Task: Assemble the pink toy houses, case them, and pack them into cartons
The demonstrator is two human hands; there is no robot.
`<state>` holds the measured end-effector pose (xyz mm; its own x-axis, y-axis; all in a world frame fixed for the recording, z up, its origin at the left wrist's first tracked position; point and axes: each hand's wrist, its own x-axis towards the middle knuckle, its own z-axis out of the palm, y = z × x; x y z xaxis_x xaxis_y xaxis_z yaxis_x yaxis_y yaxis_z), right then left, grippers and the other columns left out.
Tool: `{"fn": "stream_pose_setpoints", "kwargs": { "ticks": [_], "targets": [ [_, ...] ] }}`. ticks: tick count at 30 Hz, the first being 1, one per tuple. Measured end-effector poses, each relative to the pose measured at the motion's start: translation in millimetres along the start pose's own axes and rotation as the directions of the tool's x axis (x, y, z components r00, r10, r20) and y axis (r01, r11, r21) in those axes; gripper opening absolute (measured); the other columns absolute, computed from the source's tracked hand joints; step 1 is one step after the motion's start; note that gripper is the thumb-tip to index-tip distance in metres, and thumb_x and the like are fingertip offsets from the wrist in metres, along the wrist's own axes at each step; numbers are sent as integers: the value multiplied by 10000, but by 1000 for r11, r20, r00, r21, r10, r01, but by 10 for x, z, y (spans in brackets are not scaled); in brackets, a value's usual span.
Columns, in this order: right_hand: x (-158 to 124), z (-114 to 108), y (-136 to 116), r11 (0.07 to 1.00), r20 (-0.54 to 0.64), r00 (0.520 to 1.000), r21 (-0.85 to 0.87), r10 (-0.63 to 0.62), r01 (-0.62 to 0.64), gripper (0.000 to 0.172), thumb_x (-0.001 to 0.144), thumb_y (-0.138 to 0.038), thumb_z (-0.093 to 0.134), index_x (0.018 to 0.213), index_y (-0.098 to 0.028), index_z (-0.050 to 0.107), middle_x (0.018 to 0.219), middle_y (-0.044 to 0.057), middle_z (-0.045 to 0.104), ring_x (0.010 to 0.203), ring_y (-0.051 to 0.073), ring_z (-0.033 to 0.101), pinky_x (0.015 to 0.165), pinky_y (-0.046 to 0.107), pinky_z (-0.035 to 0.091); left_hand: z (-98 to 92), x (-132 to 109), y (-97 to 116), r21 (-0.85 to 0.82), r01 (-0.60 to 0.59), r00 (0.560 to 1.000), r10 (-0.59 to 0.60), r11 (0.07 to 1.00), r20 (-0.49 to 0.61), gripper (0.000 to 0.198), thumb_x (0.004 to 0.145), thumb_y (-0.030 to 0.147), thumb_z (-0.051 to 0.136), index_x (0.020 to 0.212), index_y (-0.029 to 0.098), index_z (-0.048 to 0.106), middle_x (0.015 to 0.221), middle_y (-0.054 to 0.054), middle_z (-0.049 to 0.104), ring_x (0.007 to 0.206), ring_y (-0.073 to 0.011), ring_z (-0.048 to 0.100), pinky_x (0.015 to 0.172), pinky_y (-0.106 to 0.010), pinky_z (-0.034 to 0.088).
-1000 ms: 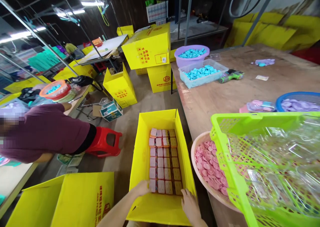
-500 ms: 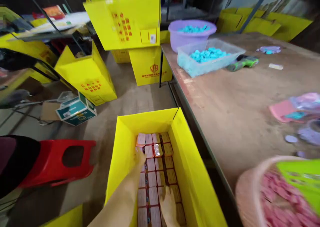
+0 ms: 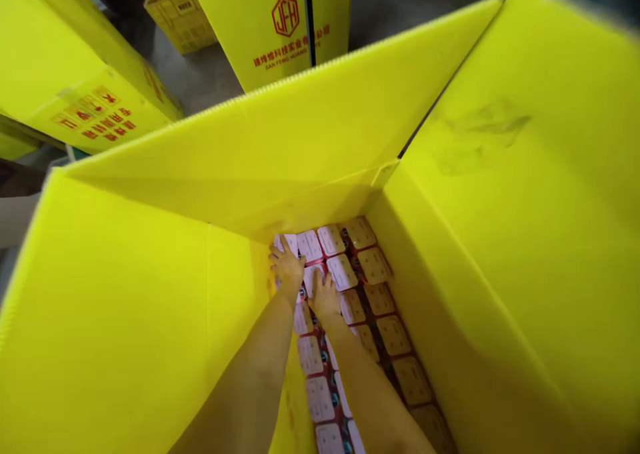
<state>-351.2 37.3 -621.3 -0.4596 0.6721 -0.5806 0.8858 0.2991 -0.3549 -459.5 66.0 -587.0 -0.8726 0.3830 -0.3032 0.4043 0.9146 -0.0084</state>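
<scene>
Both of my arms reach deep into a tall yellow box [image 3: 240, 147]. Rows of small packs with pale labels and red edges [image 3: 393, 335] cover its bottom. My left hand [image 3: 288, 266] lies with fingers spread on the packs in the far left corner, by the left wall. Just to its right and a little nearer, my right hand [image 3: 325, 297] rests on a neighbouring pack, fingers apart. Neither hand is closed around anything. My forearms hide part of the left rows.
Beyond the far wall stand a yellow box with a red logo [image 3: 270, 27], another yellow box with red print [image 3: 85, 74] at the upper left, and a yellow crate [image 3: 183, 14]. The box's high right wall [image 3: 540, 194] fills the right side.
The view has moved in over the box, and the table and tubs have left it. My right hand has moved from the nearer packs to the far end, beside my left hand.
</scene>
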Motion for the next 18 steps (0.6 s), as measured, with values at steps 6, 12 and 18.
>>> {"fn": "stream_pose_setpoints", "kwargs": {
  "ticks": [6,12,18],
  "targets": [
    [142,168,-130,997,28,997,36,68,-69,814,745,-191,611,1433,-254,180,1424,210,257,1188,338,392,919,481,329,37,56,-97,5,-53,995,53,999,-85,643,820,458,528,1374,206,321,1285,-209,404,1091,-355,472,774,-451,475],
    [-587,-77,26,991,17,992,44,128,-129,741,776,-338,575,1424,-234,232,1308,205,397,1132,327,457,880,459,372,-357,-211,-109,-95,47,995,-55,994,-78,667,808,548,464,1375,227,324,1164,-213,484,1046,-371,516,720,-472,495],
    [-2251,-856,66,845,94,902,321,421,-427,848,682,-303,605,1418,-148,215,1282,197,441,1157,331,452,900,459,392,-1334,-1127,5,-189,-58,998,57,980,-14,870,701,590,551,1324,24,333,1118,-279,524,1023,-409,542,784,-529,472]
  ]
}}
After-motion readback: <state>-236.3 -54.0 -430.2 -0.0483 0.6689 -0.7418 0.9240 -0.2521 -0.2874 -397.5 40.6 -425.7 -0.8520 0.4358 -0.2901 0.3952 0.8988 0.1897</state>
